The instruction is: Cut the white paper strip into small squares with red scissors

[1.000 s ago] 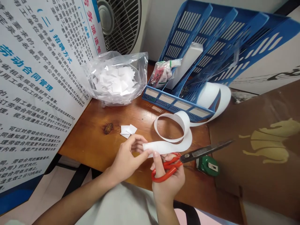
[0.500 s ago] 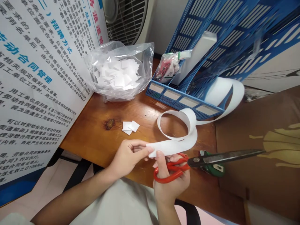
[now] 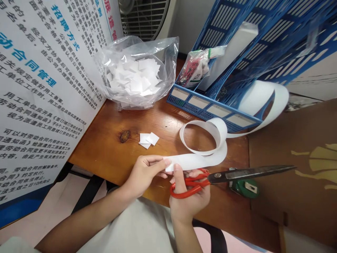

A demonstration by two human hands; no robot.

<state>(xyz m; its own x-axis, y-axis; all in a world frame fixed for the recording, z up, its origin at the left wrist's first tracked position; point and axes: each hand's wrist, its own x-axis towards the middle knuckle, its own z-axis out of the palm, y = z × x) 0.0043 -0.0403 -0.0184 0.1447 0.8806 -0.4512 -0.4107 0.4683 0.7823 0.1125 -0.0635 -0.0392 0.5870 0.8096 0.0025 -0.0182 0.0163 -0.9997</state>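
Between thumb and fingers, my left hand (image 3: 144, 172) pinches the end of a long white strip (image 3: 195, 160). The strip curls into loops on the wooden table and runs back to the blue file rack. My right hand (image 3: 189, 196) has its fingers through the handles of red-handled scissors (image 3: 218, 177), whose blades are together and point right. My right thumb also touches the strip close to my left fingertips. Beyond my left hand, several small white cut pieces (image 3: 148, 140) lie overlapping on the table.
An open clear plastic bag (image 3: 137, 77) full of white pieces stands at the back left. The blue file rack (image 3: 210, 109) holds a small bag and a white box. A green tape measure (image 3: 244, 188) lies under the blades. A printed board (image 3: 39, 105) flanks the left.
The view has shifted slightly, so the rack and loops sit a little further right. Both hands keep their hold on the strip and scissors, almost unmoved.
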